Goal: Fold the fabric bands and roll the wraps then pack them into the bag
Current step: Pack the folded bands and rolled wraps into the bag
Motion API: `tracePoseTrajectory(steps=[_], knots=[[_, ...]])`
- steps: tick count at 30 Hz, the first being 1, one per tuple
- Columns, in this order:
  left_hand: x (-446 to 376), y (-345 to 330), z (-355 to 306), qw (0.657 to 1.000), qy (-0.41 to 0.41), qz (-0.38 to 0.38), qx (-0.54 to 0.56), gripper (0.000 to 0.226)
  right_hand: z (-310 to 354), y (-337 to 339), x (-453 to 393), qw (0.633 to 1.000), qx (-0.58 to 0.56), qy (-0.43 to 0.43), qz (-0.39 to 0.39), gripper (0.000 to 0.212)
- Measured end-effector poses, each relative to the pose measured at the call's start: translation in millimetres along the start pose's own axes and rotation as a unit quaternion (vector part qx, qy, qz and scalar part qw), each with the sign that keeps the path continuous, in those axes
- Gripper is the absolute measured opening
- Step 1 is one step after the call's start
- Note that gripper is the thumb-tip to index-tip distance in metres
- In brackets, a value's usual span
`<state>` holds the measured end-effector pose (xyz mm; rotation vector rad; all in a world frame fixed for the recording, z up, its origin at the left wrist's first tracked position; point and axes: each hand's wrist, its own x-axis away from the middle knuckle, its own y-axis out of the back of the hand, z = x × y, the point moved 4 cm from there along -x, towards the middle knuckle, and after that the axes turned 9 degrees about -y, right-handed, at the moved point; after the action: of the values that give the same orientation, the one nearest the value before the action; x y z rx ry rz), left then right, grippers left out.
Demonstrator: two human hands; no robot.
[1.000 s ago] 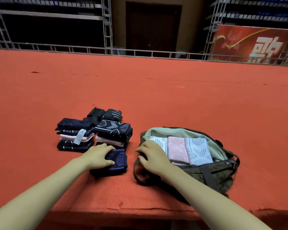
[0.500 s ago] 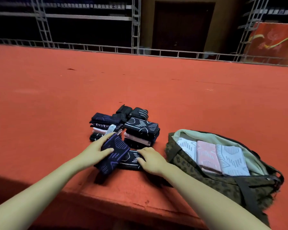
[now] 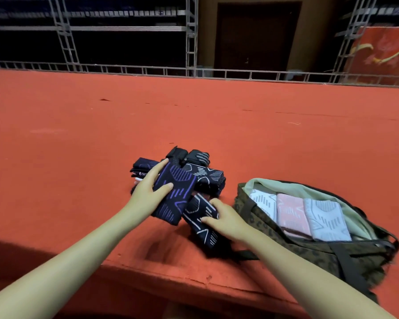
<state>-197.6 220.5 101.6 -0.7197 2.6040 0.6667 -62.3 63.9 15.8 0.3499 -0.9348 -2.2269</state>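
The left hand grasped a folded dark band with purple line markings, thumb across its top face and fingers along its far edge; the band was raised and tilted, its lower corner pointing toward 6 o'clock. The right hand pinched a second folded dark band with white line markings, thumb on top and fingers curled over its right edge. This band lay just beside the purple-marked one, at its 4 o'clock, and whether it rested on the surface or was lifted clear could not be determined.

Both bands were near the front edge of the red carpeted platform. At 12 o'clock from the hands sat the stack of folded dark bands, partly hidden behind the purple-marked band. Two rolled black wraps lay touching the stack at its far side.

At 3 o'clock from the right hand stood the open camouflage bag with a pale green lining. Inside, three folded bands lay side by side in one row: a white band at the left, a pink band in the middle, and a pale blue band at the right.

At 12 o'clock beyond the platform ran a metal railing, with a dark door behind it.
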Motion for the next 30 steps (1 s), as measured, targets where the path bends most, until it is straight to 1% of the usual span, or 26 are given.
tracePoseTrajectory(steps=[1,3,5,8,10,12,14,16,17,19,21,22,24,26,28,30], knots=[[-3.6,-6.3,-5.9,1.000,-0.003,-0.006,0.009,0.057,0.0,12.0,7.2,0.997,-0.066,0.004,-0.026,0.026],[-12.7,-22.6,-16.8,1.000,-0.013,-0.009,0.016,0.055,-2.2,44.9,21.8,0.980,-0.178,0.008,-0.091,0.028],[-22.4,-45.5,-26.6,1.000,-0.015,0.005,0.010,0.055,-12.8,81.7,34.9,0.955,-0.245,0.006,-0.166,0.034],[-35.5,-91.7,-40.7,0.999,-0.008,0.047,0.020,0.056,-41.4,131.1,51.4,0.926,-0.270,-0.040,-0.262,0.045],[-42.0,-126.3,-47.1,0.998,-0.001,0.064,0.028,0.057,-67.5,152.0,58.8,0.912,-0.273,-0.087,-0.294,0.048],[-49.2,-160.1,-53.2,0.996,0.003,0.071,0.052,0.059,-94.4,161.5,64.9,0.904,-0.270,-0.134,-0.303,0.052],[-56.5,-193.4,-57.3,0.994,0.006,0.096,0.060,0.062,-115.8,161.5,68.6,0.914,-0.230,-0.177,-0.284,0.056],[-61.0,-223.1,-54.6,0.991,0.010,0.131,0.038,0.065,-128.4,157.2,70.8,0.921,-0.207,-0.205,-0.258,0.055],[-62.5,-235.0,-48.0,0.989,0.015,0.146,0.011,0.067,-131.4,155.3,71.9,0.921,-0.206,-0.209,-0.256,0.053],[-62.3,-247.0,-30.7,0.982,0.026,0.169,-0.081,0.067,-136.4,154.1,71.9,0.920,-0.201,-0.201,-0.269,0.051],[-60.6,-249.2,-14.0,0.969,0.016,0.192,-0.154,0.066,-138.6,153.1,71.4,0.921,-0.191,-0.189,-0.282,0.049],[-58.7,-248.2,-10.5,0.963,-0.002,0.200,-0.178,0.065,-137.9,151.8,72.5,0.920,-0.193,-0.184,-0.287,0.047],[-55.5,-244.5,-11.5,0.948,-0.065,0.200,-0.239,0.062,-136.1,149.9,74.1,0.918,-0.199,-0.170,-0.297,0.046],[-52.0,-239.9,-14.8,0.921,-0.111,0.205,-0.311,0.061,-135.1,148.1,75.4,0.915,-0.210,-0.167,-0.302,0.045],[-50.4,-235.1,-11.4,0.903,-0.107,0.213,-0.357,0.061,-137.9,147.9,75.0,0.904,-0.240,-0.169,-0.313,0.045],[-48.4,-229.8,-7.3,0.900,-0.085,0.208,-0.374,0.060,-142.5,147.2,74.5,0.887,-0.286,-0.180,-0.314,0.048]])
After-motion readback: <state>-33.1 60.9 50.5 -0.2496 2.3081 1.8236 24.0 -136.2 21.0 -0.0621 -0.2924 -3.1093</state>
